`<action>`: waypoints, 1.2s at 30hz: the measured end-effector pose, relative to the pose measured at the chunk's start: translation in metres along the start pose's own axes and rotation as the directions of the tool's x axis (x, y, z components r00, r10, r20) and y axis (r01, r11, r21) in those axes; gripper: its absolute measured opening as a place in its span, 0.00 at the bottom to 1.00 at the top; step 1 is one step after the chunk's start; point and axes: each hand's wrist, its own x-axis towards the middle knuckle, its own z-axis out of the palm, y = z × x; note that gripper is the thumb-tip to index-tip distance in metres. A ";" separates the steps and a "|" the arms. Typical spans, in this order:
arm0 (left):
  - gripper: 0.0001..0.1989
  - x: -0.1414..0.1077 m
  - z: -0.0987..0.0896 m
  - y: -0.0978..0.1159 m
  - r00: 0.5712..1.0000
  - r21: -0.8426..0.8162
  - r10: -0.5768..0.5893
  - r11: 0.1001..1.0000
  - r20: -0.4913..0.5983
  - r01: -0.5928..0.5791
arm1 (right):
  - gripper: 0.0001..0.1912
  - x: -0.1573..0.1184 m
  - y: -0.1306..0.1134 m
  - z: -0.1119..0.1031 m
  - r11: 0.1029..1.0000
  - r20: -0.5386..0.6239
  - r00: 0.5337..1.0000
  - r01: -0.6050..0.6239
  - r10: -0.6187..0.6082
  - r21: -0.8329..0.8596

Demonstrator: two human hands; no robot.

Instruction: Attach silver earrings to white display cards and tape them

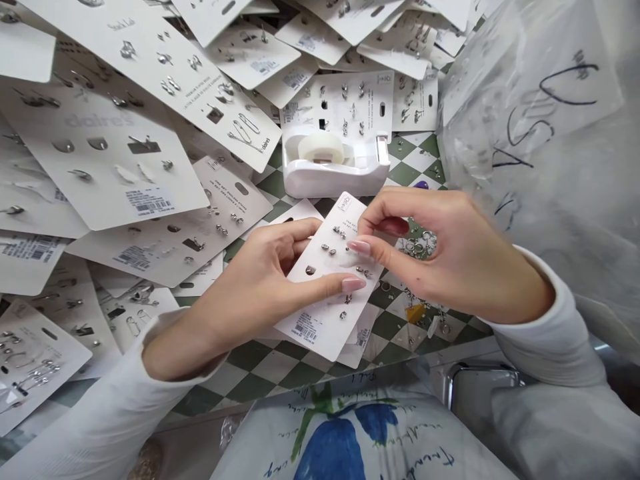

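Observation:
A white earring card (327, 300) with small silver earrings, printed text and a barcode label is tilted in front of me. My left hand (265, 273) holds it from the left, thumb across its face and fingers behind. Over the card's upper right edge, my right hand (445, 247) has its thumb and index finger drawn together. Whatever lies between those fingertips is too small or hidden to make out. Another white card (363, 337) shows beneath the held one. Loose silver earring pieces (420, 247) lie on the table partly behind my right hand.
A white tape dispenser (335, 177) stands just beyond the card. Piled earring cards (135, 147) cover the left and back of the green-and-white checkered table (260, 367). A large clear plastic bag (540, 133) with handwriting bulges at right. An orange piece (415, 313) lies near the loose earrings.

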 end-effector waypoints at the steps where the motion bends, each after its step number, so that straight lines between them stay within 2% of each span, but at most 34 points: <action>1: 0.14 0.000 0.000 0.000 1.000 0.007 0.002 1.000 -0.001 -0.002 | 0.07 0.000 0.000 0.000 1.000 0.003 1.000 0.002 -0.002 -0.005; 6: 0.08 0.000 0.000 -0.001 1.000 0.064 0.021 0.998 0.006 -0.021 | 0.08 0.000 -0.001 0.000 0.999 0.015 1.000 0.017 -0.017 -0.030; 16: 0.12 -0.001 0.001 0.002 1.000 0.000 0.010 1.000 0.023 -0.010 | 0.09 0.001 0.000 -0.002 0.999 0.035 0.999 0.041 -0.040 -0.019; 22: 0.14 -0.001 0.001 0.001 1.000 0.039 0.020 0.999 0.018 -0.021 | 0.08 0.000 0.000 0.000 0.997 0.018 0.997 0.073 -0.072 -0.026; 34: 0.04 -0.002 0.004 0.002 0.999 0.113 0.037 0.993 -0.021 -0.034 | 0.08 -0.001 -0.003 0.002 0.996 0.010 0.997 0.073 -0.073 -0.050; 36: 0.07 -0.002 0.004 0.001 0.997 0.160 0.060 0.986 -0.043 -0.052 | 0.09 -0.001 -0.004 0.003 0.997 0.018 0.998 0.060 -0.059 -0.041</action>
